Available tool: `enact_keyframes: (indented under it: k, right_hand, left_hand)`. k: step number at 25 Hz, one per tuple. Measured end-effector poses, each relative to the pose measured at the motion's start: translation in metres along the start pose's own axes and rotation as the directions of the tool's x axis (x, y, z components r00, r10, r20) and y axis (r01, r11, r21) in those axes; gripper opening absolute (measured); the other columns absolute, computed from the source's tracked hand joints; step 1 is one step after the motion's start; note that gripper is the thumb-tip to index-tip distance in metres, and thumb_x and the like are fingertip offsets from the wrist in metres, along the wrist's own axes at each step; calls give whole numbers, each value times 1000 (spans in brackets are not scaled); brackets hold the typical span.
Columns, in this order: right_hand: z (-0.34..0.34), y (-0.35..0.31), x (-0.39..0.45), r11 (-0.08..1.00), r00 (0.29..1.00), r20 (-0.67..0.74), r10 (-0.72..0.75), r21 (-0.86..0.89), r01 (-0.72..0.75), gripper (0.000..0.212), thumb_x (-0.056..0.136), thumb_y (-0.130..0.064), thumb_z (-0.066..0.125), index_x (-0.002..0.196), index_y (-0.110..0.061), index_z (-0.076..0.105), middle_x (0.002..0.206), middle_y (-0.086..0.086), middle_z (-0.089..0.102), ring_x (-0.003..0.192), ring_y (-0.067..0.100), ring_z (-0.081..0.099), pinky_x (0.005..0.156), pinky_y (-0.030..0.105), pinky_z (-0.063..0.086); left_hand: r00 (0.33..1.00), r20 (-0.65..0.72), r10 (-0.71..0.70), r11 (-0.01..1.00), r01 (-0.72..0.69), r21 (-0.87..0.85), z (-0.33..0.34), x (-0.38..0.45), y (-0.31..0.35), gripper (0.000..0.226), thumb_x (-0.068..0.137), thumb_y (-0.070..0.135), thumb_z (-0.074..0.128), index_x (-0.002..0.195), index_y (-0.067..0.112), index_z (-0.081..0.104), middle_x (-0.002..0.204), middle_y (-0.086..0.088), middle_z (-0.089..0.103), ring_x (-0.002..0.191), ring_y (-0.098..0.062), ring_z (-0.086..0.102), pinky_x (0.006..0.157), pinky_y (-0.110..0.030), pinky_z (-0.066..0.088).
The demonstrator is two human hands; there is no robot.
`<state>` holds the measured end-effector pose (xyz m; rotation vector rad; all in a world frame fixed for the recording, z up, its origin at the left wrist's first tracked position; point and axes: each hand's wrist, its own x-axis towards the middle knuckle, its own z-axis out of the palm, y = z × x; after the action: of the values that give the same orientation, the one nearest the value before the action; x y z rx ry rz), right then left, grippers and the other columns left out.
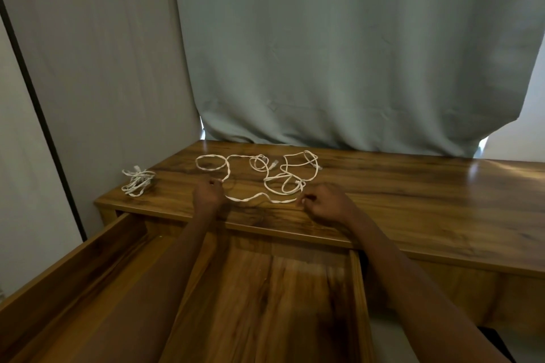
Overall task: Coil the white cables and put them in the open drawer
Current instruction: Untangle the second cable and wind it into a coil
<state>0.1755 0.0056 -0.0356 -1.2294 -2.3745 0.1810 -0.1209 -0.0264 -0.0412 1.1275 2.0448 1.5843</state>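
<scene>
A long white cable [250, 199] lies in loose loops across the wooden desk top [413, 186]. My left hand [208, 194] pinches the cable near its left loop. My right hand [324, 203] pinches it at the right end of a slack stretch that sags between both hands. A second white cable [138, 181] sits bundled at the desk's left edge, untouched. Below my forearms the open drawer [265, 289] is pulled out, with nothing visible inside it.
A grey-green curtain [354, 53] hangs behind the desk. A pale wall panel with a dark strip [32, 91] stands at the left. The drawer's left wall [73, 268] runs diagonally toward me.
</scene>
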Motion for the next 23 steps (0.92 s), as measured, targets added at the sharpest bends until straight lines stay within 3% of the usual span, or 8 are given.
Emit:
enact_keyframes:
  k: [2,5,7,10,12,16,19,23]
  right_hand:
    - [3,-3,12,999,996,-84,0,44,3,22,94,-34,57,107,-34,75,101,-9,75,86,11,65,78,34,53]
    - [8,-9,36,998,981,-186,-62,-16,60,33,95,-33,58,126,-30,68,126,-4,70,111,20,65,89,37,51]
    - [15,-12,53,992,991,-87,-97,-89,89,42,95,-35,56,137,-30,61,140,-1,62,124,23,59,97,38,47]
    - [25,-15,77,980,989,95,-111,-157,125,49,94,-40,47,143,-38,53,150,-4,54,133,23,53,105,42,45]
    - [31,-10,97,979,976,211,-54,-182,94,44,99,-41,52,143,-43,52,147,-2,57,130,24,55,102,43,47]
    - [50,6,133,974,925,376,45,-221,42,48,98,-58,44,143,-45,50,147,1,57,129,28,56,105,47,47]
    - [58,12,150,994,918,388,80,-98,-45,89,76,-92,32,146,-40,49,156,2,47,143,29,43,116,49,35]
    - [55,19,182,981,863,468,190,-135,-143,123,51,-109,32,155,-42,33,168,0,24,155,27,21,124,51,17]
  left_hand:
    - [998,-36,42,992,-37,123,0,-9,4,31,96,16,55,118,-5,61,118,-27,63,113,-41,58,87,-39,43]
    - [961,-113,251,921,-201,334,4,-25,10,50,95,21,55,137,-4,44,139,-28,47,128,-42,44,105,-47,36]
    - [869,62,490,800,-477,362,13,-31,13,47,95,35,45,128,3,56,131,-22,55,120,-37,52,101,-47,42]
    - [712,438,549,607,-700,376,32,-40,19,43,94,40,40,109,12,68,116,-10,66,103,-29,61,88,-41,48]
    - [675,511,533,503,-738,450,43,-40,16,28,96,33,47,109,15,65,112,-9,67,101,-30,61,84,-40,47]
    - [674,529,516,498,-738,454,48,-20,9,27,91,28,48,102,13,67,106,-12,67,98,-35,62,82,-43,50]
    - [651,509,563,479,-759,441,51,-4,8,25,88,23,51,101,13,69,107,-12,67,97,-35,62,80,-42,50]
    - [654,500,568,528,-755,389,62,10,-8,29,87,27,46,104,22,69,117,-4,66,102,-30,62,85,-44,50]
